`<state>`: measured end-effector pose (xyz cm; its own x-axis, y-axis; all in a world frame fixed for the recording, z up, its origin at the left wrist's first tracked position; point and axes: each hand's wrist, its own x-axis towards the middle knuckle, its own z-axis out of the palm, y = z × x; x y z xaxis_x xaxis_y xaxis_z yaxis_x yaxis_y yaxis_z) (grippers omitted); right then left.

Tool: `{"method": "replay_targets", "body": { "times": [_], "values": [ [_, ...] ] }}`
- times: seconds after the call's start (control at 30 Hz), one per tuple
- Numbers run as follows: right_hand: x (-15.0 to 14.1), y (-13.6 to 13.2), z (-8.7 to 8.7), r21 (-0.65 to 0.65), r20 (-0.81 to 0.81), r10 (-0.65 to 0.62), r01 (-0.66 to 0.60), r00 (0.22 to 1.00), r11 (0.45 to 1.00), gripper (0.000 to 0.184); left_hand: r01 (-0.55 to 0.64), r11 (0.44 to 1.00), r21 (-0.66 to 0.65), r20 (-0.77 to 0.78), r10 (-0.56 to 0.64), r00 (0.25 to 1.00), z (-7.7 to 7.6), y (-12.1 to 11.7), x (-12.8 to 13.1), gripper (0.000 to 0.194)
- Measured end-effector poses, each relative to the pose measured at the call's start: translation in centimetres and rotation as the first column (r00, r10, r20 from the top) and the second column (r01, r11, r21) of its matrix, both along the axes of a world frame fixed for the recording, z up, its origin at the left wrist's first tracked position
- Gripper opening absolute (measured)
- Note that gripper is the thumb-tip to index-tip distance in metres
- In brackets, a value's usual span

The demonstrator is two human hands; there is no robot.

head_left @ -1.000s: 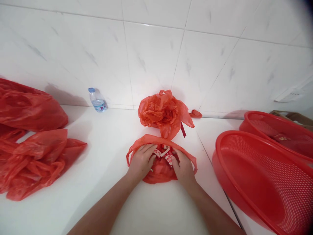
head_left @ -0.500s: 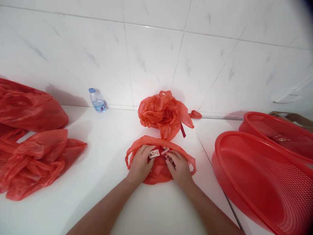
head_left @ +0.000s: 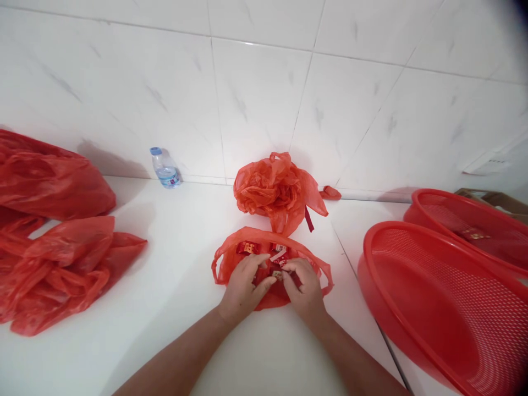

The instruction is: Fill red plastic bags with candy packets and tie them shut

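Observation:
An opened red plastic bag (head_left: 275, 235) lies on the white surface in front of me, its handle loops out to both sides. Several small wrapped packets lie inside, among them a red and gold packet (head_left: 248, 248) at the back left and a red and white packet (head_left: 280, 256) near the middle. My left hand (head_left: 244, 286) is inside the bag's mouth, thumb and fingers apart with nothing gripped between them. Opposite it, my right hand (head_left: 304, 285) pinches the edge of a small pale-labelled packet (head_left: 278, 274) between thumb and finger. Its fingers partly hide that packet.
Behind the bag sits a crumpled red bag (head_left: 274, 190) against the tiled wall. Filled red bags (head_left: 61, 269) lie at the left, with a water bottle (head_left: 165, 170) by the wall. Red plastic baskets (head_left: 421, 308) stand at the right, a cardboard box (head_left: 501, 203) behind them.
Both hands have drawn slightly toward me and closer together. The white-labelled packet at my left fingers is no longer seen there; the red and gold packet at the back left is now uncovered.

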<state>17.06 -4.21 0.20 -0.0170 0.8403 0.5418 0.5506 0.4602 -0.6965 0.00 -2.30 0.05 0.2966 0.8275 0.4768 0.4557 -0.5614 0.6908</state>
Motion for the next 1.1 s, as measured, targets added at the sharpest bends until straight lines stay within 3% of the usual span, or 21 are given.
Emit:
{"method": "replay_targets", "body": {
  "times": [0.2,0.53,0.87,1.1],
  "values": [
    [-0.22,0.04,0.15,0.022,0.081,0.028,-0.030,0.996,0.999,0.010,0.068,0.996,0.055,0.027,-0.069,0.997,0.52,0.17,0.10,0.015],
    [-0.23,-0.06,0.24,-0.005,0.057,0.043,-0.042,0.997,0.999,0.011,0.033,0.999,0.011,0.028,-0.033,0.999,0.84,0.14,0.19,0.013],
    [-0.12,0.03,-0.14,-0.083,0.020,0.069,-0.067,0.997,0.994,0.013,0.030,0.998,0.055,-0.006,-0.030,1.000,0.89,0.05,0.19,0.015],
    [-0.28,-0.02,0.20,-0.010,0.105,0.086,-0.086,0.991,0.996,0.012,0.054,0.997,0.056,-0.016,-0.053,0.998,0.68,0.08,0.28,0.014]
  ]
}}
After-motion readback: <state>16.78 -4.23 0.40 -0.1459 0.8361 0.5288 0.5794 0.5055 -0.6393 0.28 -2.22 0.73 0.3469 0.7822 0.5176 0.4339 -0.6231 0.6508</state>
